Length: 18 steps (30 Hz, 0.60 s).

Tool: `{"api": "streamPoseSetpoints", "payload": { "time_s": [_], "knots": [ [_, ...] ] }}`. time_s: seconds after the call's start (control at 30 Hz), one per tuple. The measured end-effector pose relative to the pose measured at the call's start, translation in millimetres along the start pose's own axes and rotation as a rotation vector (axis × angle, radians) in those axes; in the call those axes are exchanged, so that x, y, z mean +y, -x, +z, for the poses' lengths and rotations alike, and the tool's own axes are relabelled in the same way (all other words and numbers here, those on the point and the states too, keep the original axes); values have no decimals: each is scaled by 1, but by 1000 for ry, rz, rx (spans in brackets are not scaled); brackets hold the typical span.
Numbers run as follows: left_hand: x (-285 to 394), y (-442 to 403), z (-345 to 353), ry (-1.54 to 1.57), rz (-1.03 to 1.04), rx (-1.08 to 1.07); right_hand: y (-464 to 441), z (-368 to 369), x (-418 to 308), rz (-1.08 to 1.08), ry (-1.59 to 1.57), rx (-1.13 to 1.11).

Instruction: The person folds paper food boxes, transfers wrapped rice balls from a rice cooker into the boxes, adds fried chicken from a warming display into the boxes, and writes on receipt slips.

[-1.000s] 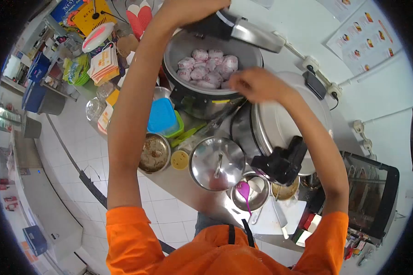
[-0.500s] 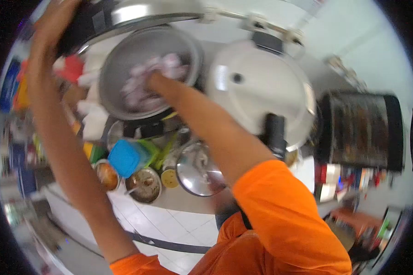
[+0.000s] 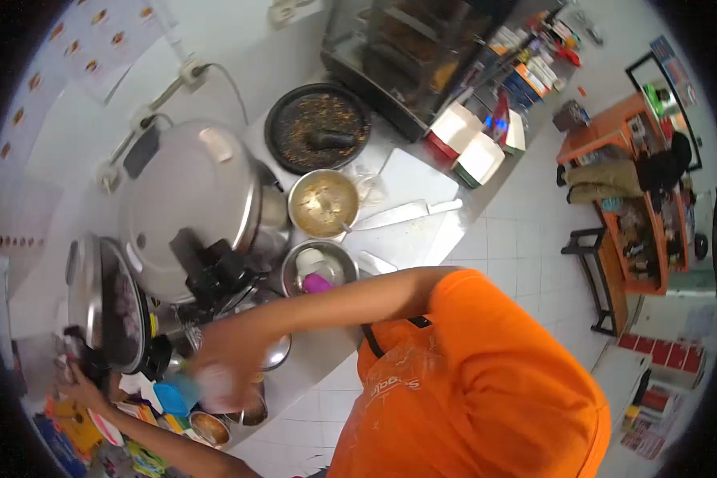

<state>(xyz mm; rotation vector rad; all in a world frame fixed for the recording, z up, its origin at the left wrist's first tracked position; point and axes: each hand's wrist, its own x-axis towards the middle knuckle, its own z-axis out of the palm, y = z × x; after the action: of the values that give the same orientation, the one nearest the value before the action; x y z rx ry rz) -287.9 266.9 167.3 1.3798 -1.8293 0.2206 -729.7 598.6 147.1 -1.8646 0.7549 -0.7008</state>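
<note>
Low at the left, my left hand point(image 3: 84, 390) grips the black handle of a steel pot lid point(image 3: 86, 299), held tilted up over a cooking pot point(image 3: 139, 342). Pale pinkish pieces point(image 3: 125, 299) show inside that pot. My right hand point(image 3: 233, 354) is out of the pot, above the counter's front side and smeared by motion. A pale, whitish-pink lump point(image 3: 215, 386) shows at its fingers, too blurred to name. Just under it are a blue plastic container point(image 3: 175, 396) and a bowl of orange food point(image 3: 209, 429).
A large lidded pot point(image 3: 187, 203) stands mid-counter. Beyond it are a stone mortar point(image 3: 287, 127) with a pestle, a metal bowl point(image 3: 324, 182), another bowl point(image 3: 303, 253) and a knife point(image 3: 398, 213) on a white board. A glass cabinet point(image 3: 406, 48) stands behind; a bench point(image 3: 601, 279) is to the right.
My right hand has come out of the pot with a pale lump. My left hand still holds the lid up. The view has swung right, bringing the mortar, knife and bench into sight.
</note>
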Motion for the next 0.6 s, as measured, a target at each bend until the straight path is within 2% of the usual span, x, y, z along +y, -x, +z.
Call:
{"api": "streamPoseSetpoints", "payload": {
  "time_s": [0.03, 0.07, 0.1, 0.13, 0.17, 0.23, 0.27, 0.3, 0.4, 0.47, 0.5, 0.57, 0.6],
  "knots": [
    [21, 28, 4, 137, -70, -21, 60, 9, 24, -99, -95, 70],
    [39, 57, 7, 269, -152, -49, 122, 4, 33, -15, -225, 56],
    [41, 80, 18, 177, -196, -22, 184, -1, 43, 69, -355, 53],
    [44, 101, 24, 83, -240, 10, 245, -1, 51, 242, -512, 139],
    [29, 116, 35, 132, -189, 20, 307, -7, 54, 381, -575, 203],
    [9, 140, 49, 69, -52, -18, 419, -13, 60, 508, -605, 511],
    [8, 151, 50, 38, 20, -37, 477, -21, 54, 696, -598, 657],
    [23, 159, 42, -109, 179, 7, 533, -21, 54, 662, -661, 896],
    [100, 208, 27, -122, -190, 205, 684, -46, 88, 408, -644, 1541],
    [203, 260, 16, 59, -260, 437, 775, -82, 118, 327, -634, 1948],
    [261, 288, 10, 109, -274, 524, 811, -101, 132, 354, -582, 1984],
    [336, 358, 20, 38, -440, 537, 883, -154, 158, 415, -458, 2038],
    [349, 401, 28, 0, -602, 514, 915, -177, 179, 613, -384, 2027]
  ]
}}
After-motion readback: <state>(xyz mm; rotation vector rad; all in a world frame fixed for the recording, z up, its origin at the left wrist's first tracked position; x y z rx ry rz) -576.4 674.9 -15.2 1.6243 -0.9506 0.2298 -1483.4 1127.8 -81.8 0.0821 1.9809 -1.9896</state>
